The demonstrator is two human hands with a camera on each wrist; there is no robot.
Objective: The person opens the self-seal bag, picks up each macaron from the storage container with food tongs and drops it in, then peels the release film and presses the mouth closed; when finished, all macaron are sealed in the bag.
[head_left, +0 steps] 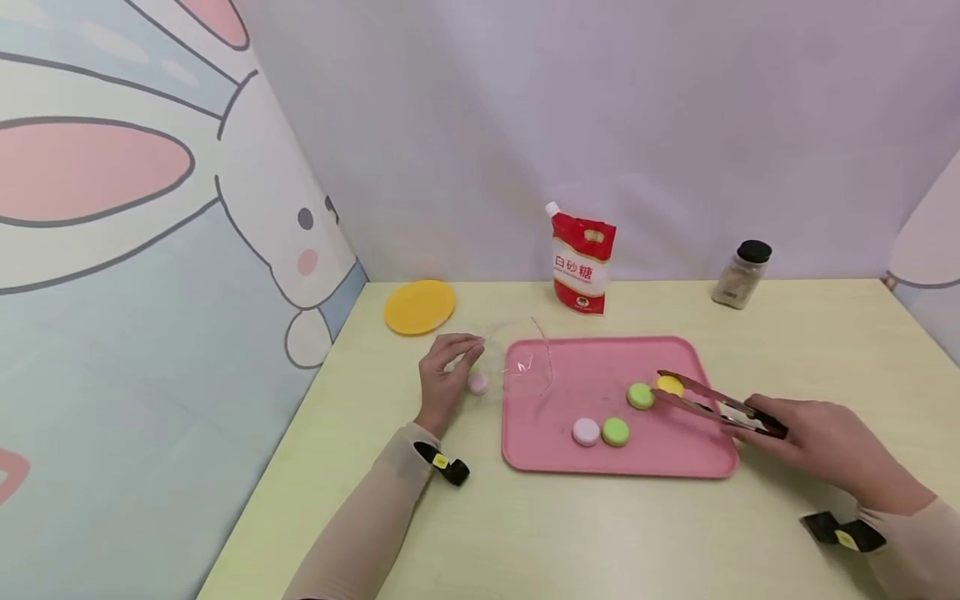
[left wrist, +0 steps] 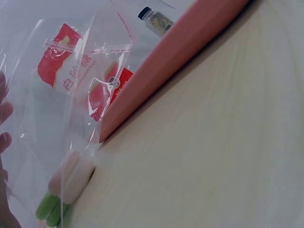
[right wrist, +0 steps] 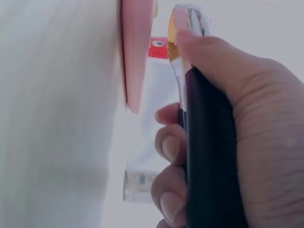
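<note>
In the head view, the left hand (head_left: 447,375) pinches the edge of a clear, crinkly plastic bag (head_left: 528,367) that overhangs the left rim of a pink rectangular tray (head_left: 615,465). Well apart from it, the right hand (head_left: 832,433) grips slim metal tongs with dark handles (head_left: 716,410). A round yellow macaron (head_left: 670,383) lies between the tongs' arms, on the tray's right side; whether they squeeze it, I cannot tell. A round green macaron (head_left: 639,396) sits just left of it, so the lower arm could nudge that one away as the tongs close. Too hard a squeeze might crack the yellow shell; too loose a one might let it roll off. On the tray's near side, a pale lilac macaron (head_left: 586,432) and a second green macaron (head_left: 616,432) sit side by side, where one could easily be knocked by the other.

In the left wrist view, pale and green macarons (left wrist: 54,209) show low in the bag, through the film. The thin plastic looks floppy: its mouth could sag shut, or catch on the tray's rim.

In the right wrist view, the fingers wrap the tongs' handle; an uneven grip there could twist the tips.
</note>
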